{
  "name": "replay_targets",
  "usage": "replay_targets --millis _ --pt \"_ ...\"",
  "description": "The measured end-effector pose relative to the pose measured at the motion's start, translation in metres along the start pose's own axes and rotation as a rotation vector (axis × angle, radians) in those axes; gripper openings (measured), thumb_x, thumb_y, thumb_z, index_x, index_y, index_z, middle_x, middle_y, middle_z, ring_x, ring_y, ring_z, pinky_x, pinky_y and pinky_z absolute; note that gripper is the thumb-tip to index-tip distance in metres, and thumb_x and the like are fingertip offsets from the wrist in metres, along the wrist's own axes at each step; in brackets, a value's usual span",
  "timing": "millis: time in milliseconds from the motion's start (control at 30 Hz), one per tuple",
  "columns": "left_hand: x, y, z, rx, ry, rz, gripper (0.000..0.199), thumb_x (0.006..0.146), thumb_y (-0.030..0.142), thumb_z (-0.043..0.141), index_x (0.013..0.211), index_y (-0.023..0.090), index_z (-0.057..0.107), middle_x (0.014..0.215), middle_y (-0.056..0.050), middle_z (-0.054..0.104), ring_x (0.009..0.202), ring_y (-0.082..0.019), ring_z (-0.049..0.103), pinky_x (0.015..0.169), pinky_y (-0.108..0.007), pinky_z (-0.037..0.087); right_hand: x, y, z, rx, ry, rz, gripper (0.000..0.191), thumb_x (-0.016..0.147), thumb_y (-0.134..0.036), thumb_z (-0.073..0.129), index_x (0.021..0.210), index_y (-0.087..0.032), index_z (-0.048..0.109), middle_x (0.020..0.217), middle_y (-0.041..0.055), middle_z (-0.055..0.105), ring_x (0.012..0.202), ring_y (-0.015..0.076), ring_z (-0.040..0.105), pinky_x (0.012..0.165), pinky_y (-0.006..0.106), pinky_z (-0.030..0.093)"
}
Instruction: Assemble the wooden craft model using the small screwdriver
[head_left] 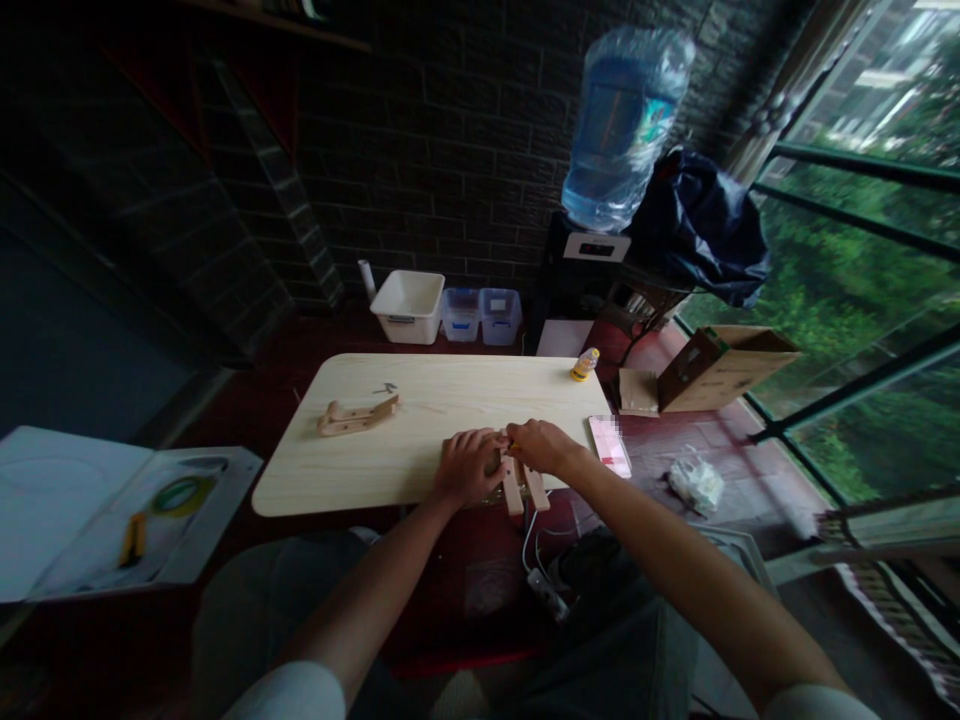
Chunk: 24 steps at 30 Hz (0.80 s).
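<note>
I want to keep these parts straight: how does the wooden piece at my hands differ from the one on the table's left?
The near wooden piece has the left hand and right hand at its far end; the left wooden piece lies untouched. The near wooden piece points toward you, past the edge of the table in view; the left wooden piece lies sideways, inside the edges. Both look light brown.

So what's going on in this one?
A person's left grip rests on a wooden piece at the table's near edge. The right grip, close beside it, is closed on a yellow thing, mostly hidden. A second piece lies on the left, with metal bits beyond it.
</note>
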<state>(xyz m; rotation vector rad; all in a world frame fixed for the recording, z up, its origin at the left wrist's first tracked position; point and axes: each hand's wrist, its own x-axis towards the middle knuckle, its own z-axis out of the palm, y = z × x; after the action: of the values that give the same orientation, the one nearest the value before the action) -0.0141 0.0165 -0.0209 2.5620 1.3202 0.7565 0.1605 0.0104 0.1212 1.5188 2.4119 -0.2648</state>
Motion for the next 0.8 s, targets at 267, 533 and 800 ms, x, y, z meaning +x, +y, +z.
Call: replay_targets --millis 267,533,800 --pt "0.0000 0.0009 0.0007 0.010 -0.012 -0.011 0.034 0.088 0.040 0.063 0.120 0.031 0.060 0.138 -0.004 0.059 0.127 -0.028 0.050 0.108 -0.048 0.036 -0.0008 0.0031 0.0023 -0.059 0.026 -0.049 0.028 0.102 -0.019 0.048 0.128 -0.015 0.058 0.114 0.0170 0.074 0.105 0.0270 0.072 0.085 0.035 0.055" --pt "-0.0003 -0.0005 0.0019 0.013 -0.007 -0.009 0.033 0.088 0.039 0.063 0.120 0.032 0.060 0.139 -0.004 0.058 0.130 -0.028 0.049 0.110 -0.048 0.036 0.0027 0.0044 0.0059 0.022 0.019 0.004 0.028 0.104 -0.032 0.049 0.123 -0.013 0.059 0.114 0.0192 0.073 0.107 0.0259 0.071 0.087 0.032 0.052" --pt "-0.0005 0.0008 0.0013 0.009 -0.001 -0.005 0.036 0.087 0.039 0.063 0.122 0.032 0.059 0.139 -0.005 0.058 0.130 -0.028 0.049 0.110 -0.049 0.036 -0.0035 0.0064 0.0050 0.019 0.019 -0.039 0.031 0.101 -0.025 0.053 0.130 -0.016 0.054 0.117 0.0161 0.073 0.110 0.0248 0.070 0.088 0.031 0.052"
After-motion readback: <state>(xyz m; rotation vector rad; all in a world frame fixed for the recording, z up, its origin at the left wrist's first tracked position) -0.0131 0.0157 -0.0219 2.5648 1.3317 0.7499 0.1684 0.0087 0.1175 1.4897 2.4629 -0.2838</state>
